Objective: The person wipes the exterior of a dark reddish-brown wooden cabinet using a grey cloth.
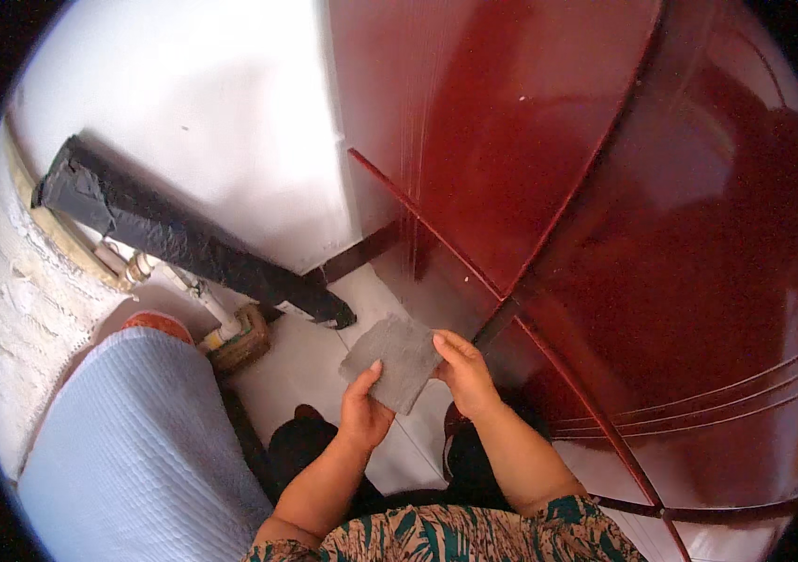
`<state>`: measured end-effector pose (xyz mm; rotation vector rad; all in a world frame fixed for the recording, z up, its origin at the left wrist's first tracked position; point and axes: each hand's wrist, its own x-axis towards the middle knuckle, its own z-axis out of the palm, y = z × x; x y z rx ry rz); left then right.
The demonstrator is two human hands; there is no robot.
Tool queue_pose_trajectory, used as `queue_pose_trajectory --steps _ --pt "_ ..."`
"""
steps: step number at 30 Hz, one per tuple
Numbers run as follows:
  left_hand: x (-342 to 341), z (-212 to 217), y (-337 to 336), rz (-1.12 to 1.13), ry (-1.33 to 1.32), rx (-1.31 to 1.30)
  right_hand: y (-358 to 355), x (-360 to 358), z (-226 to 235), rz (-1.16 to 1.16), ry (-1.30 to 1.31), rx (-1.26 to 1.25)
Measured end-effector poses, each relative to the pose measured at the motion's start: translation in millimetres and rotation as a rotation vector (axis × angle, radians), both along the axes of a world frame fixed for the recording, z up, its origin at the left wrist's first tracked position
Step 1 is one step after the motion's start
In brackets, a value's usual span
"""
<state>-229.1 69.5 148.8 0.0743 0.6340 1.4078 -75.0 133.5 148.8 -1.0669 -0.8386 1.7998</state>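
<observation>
A folded grey cloth (397, 354) is held flat in front of me, above the floor. My left hand (366, 412) grips its lower left edge, thumb on top and fingers hidden underneath. At the right edge, my right hand (464, 372) pinches the cloth between thumb and fingers. Glossy dark red panels (530, 169) with raised trim stand close beyond my right hand.
A long black-wrapped roll (183, 229) leans at a slant on the left, near a white wall (230, 103). Beside it stands a broom (241, 342). A light blue ribbed cover (146, 450) drapes over something at lower left. White tiles (296, 365) form the floor.
</observation>
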Motion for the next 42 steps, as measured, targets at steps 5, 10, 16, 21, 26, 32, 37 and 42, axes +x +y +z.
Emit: queue_pose_trajectory --steps 5,10,16,21,26,32,37,42 --pt "-4.5 -21.1 17.1 0.392 0.617 -0.209 8.0 2.8 -42.8 0.199 -0.671 0.293" --pt "24.8 50.4 66.5 0.371 0.879 0.17 -7.3 -9.5 -30.7 0.615 -0.979 0.449" --pt "88.9 143.5 130.6 0.582 1.311 0.678 -30.7 -41.1 -54.0 0.906 -0.942 0.691" --pt "131.0 86.7 121.0 0.801 1.562 1.069 -32.9 -25.8 -65.9 0.811 -0.835 0.888" --pt "113.2 89.6 120.0 0.698 1.685 1.215 -39.2 -39.9 -79.2 0.801 -0.762 1.008" --pt "90.6 226.9 171.6 0.997 1.771 1.396 -40.2 -36.9 -49.5 1.221 -0.82 0.857" --pt "64.9 293.3 220.6 1.082 1.563 1.223 -45.2 -38.8 -68.3 1.163 -0.955 0.861" --pt "22.2 245.8 258.3 0.863 1.359 0.868 -42.7 -38.5 -63.0 1.179 -0.978 0.886"
